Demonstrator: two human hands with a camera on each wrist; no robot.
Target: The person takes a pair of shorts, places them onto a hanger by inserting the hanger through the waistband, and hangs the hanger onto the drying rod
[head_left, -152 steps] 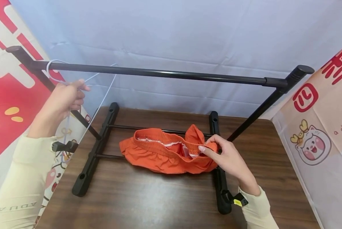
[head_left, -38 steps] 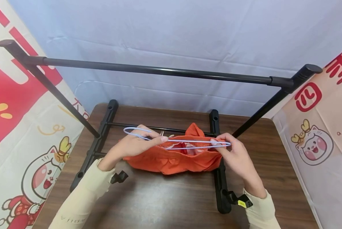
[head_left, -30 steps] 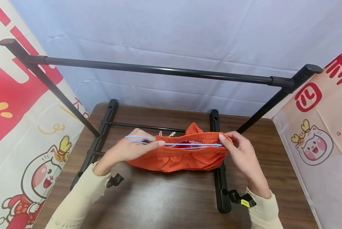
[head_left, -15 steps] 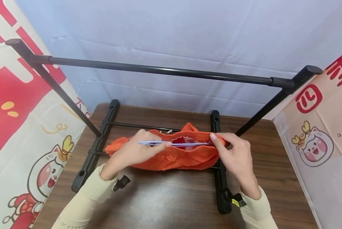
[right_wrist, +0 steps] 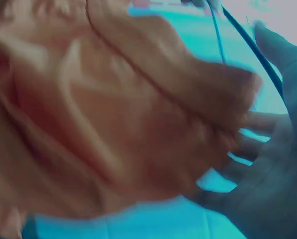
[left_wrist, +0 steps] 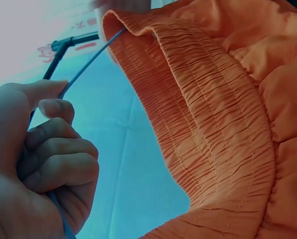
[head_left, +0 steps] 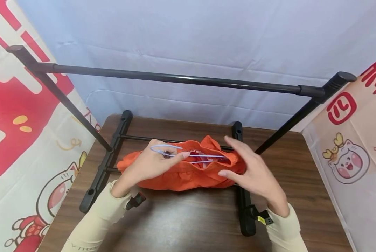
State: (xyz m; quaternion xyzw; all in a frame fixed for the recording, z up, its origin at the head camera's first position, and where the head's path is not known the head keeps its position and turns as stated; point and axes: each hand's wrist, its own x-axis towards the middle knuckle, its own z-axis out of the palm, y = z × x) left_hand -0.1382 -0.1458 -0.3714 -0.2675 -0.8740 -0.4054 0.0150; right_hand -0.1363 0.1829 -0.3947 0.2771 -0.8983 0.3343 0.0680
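An orange garment (head_left: pixel 185 178) with a gathered elastic waistband (left_wrist: pixel 228 114) hangs bunched in front of me; I cannot tell whether it is shorts or a skirt. My left hand (head_left: pixel 158 161) grips a light purple wire clothes hanger (head_left: pixel 207 156) near its hook, fingers curled round it in the left wrist view. The hanger's right end reaches inside the waistband opening, its tip hidden by the cloth. At the garment's right end my right hand (head_left: pixel 254 171) is spread, thumb and fingers apart on either side of the waistband. The right wrist view is blurred, its fingers beside the cloth.
A black clothes rack stands on the brown wooden table (head_left: pixel 175 224); its top bar (head_left: pixel 175 78) crosses above and behind my hands. The rack's feet (head_left: pixel 105 162) flank the garment. Pale fabric (head_left: pixel 188 35) hangs behind, with printed sheets on both sides.
My left hand brought the hanger from the rack's bar to the garment, and its right end went into the waistband. My right hand has just let go of the waistband and spread its fingers.
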